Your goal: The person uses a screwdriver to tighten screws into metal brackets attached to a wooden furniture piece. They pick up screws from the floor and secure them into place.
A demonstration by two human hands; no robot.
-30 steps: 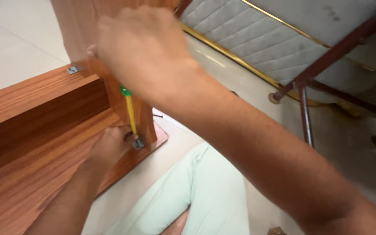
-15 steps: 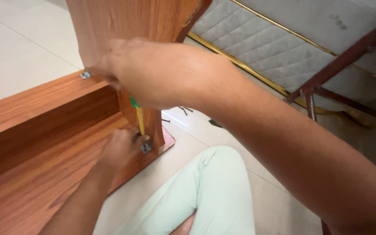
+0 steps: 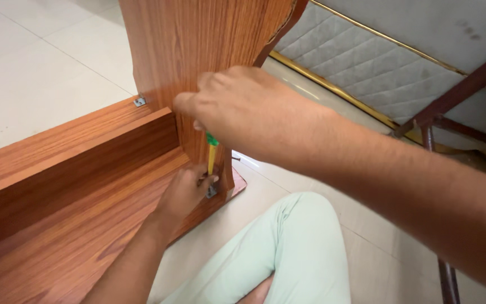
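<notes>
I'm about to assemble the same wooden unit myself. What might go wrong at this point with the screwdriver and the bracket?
The left hand has fingers right beside the metal bracket, where the screwdriver tip meets it; a slip might jab them. The right hand covers the handle, hiding the tip, so it may miss the screw. The upright wooden panel looks unbraced and might lean.

Right hand clenched above; left hand pinching below.
</notes>
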